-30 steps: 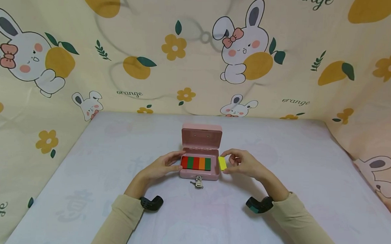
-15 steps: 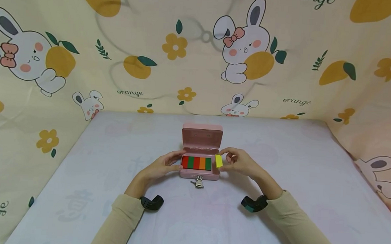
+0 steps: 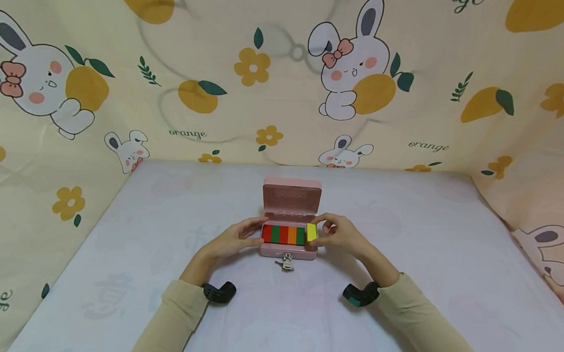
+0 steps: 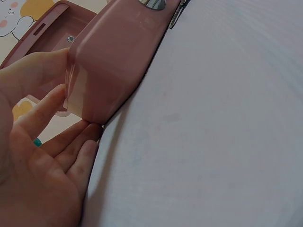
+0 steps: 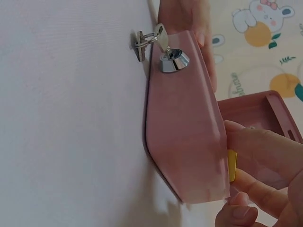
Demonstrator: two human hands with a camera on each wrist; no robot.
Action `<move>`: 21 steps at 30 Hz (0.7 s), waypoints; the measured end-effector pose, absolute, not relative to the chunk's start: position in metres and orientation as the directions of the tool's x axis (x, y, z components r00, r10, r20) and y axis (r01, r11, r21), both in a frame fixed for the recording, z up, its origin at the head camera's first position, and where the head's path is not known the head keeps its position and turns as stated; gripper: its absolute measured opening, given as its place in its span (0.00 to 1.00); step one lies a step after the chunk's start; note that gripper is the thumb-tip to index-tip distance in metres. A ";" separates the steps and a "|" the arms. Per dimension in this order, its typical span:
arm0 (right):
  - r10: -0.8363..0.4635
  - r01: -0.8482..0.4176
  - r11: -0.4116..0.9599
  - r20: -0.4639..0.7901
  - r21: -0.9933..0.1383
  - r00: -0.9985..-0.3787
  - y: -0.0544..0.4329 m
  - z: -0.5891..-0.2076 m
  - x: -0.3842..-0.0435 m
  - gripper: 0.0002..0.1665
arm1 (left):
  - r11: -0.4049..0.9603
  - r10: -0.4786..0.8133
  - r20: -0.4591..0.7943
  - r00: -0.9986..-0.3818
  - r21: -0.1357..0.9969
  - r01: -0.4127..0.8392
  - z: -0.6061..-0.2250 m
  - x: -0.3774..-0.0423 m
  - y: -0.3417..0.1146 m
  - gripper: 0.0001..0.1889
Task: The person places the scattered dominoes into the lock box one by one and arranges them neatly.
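Observation:
A small pink cash box (image 3: 286, 251) stands with its lid (image 3: 291, 196) raised. In it, a row of red, green and orange flat blocks (image 3: 283, 235) lies side by side. My right hand (image 3: 341, 235) pinches a yellow rectangular block (image 3: 311, 232) between thumb and fingertips, over the right end of the row. The block's yellow edge (image 5: 232, 165) shows just past the box rim in the right wrist view. My left hand (image 3: 234, 239) rests against the box's left end, thumb and fingers spread along it; its lower fingertips (image 4: 87, 146) touch near the bottom edge.
A key (image 5: 162, 38) sits in the lock (image 5: 174, 61) on the box's front, with a ring hanging onto the white tabletop (image 3: 275, 314). Behind the table hangs a cream cloth (image 3: 285, 107) printed with rabbits and oranges. Each wrist wears a black camera (image 3: 219, 293).
My right hand has moved left with the yellow block, from beside the box's right wall to over its inside, next to the row. The left hand has stayed put.

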State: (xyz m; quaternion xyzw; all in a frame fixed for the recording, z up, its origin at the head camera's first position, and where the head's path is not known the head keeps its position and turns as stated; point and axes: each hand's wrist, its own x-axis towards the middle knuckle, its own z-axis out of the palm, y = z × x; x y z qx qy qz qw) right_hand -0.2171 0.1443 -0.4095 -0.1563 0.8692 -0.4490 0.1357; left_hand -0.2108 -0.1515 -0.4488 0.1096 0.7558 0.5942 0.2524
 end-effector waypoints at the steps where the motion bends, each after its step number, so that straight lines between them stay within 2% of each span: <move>1: -0.388 -0.146 0.556 -0.100 -0.818 -0.916 0.143 -0.410 -0.217 0.28 | 0.271 0.466 -0.250 -0.849 0.953 -0.132 -0.449 -0.211 -0.151 0.32; 13: -0.350 -0.128 0.608 -0.120 -0.783 -0.929 0.137 -0.413 -0.219 0.28 | 0.280 0.462 -0.253 -0.850 0.951 -0.132 -0.448 -0.211 -0.151 0.32; 21: -0.366 -0.172 0.643 -0.102 -0.746 -0.925 0.134 -0.414 -0.219 0.27 | 0.278 0.460 -0.263 -0.848 0.950 -0.144 -0.447 -0.210 -0.152 0.32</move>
